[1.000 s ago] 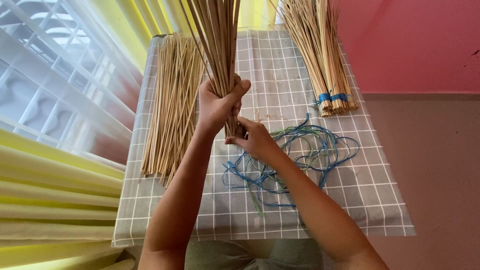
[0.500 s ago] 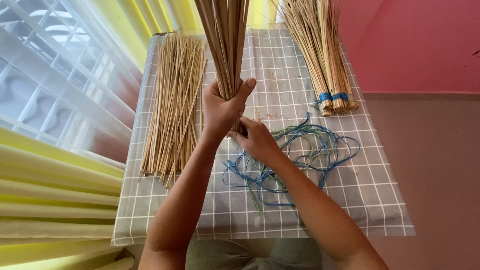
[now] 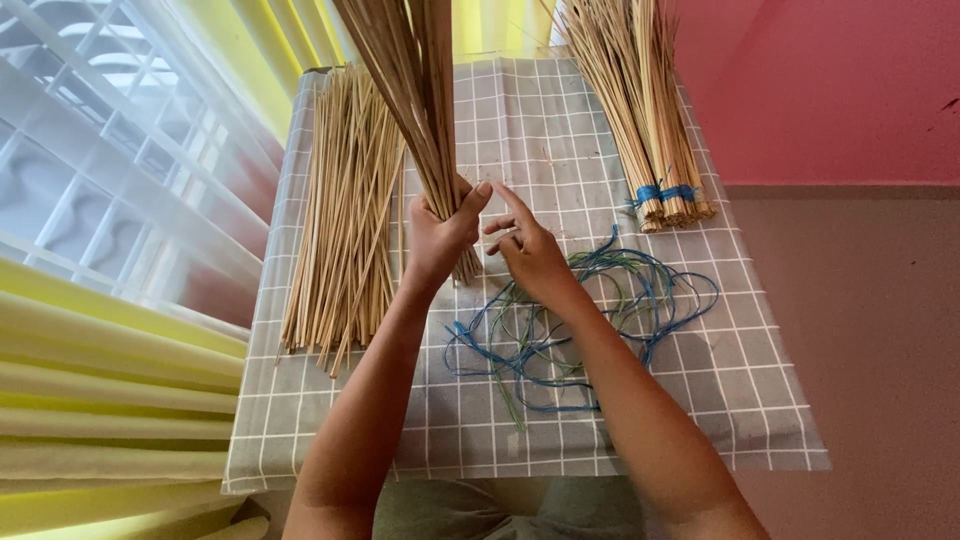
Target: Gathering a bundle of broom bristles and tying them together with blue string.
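Two bundles and one loose heap of thin straw-coloured sticks share the bench [image 3: 740, 400], which wears a grey checked cloth. Farthest left, by the white window grille and yellow curtain, the loose pile of sticks [image 3: 345, 210] lies flat along the cloth. Next, my left hand [image 3: 440, 235] is wrapped tight around the held bundle of sticks [image 3: 410, 90], standing it nearly upright with its cut ends down near the cloth. Half a second ago my right hand [image 3: 530, 250] was pressed against the foot of that bundle; now it has come off and hangs just beside it, fingers spread and pinching nothing I can see, so the left hand alone carries the grip. Under and right of that wrist sprawls a tangle of blue and green string [image 3: 580, 320]. Far right lies a tied bundle [image 3: 650, 120] banded in blue, before a pink wall and brown floor.
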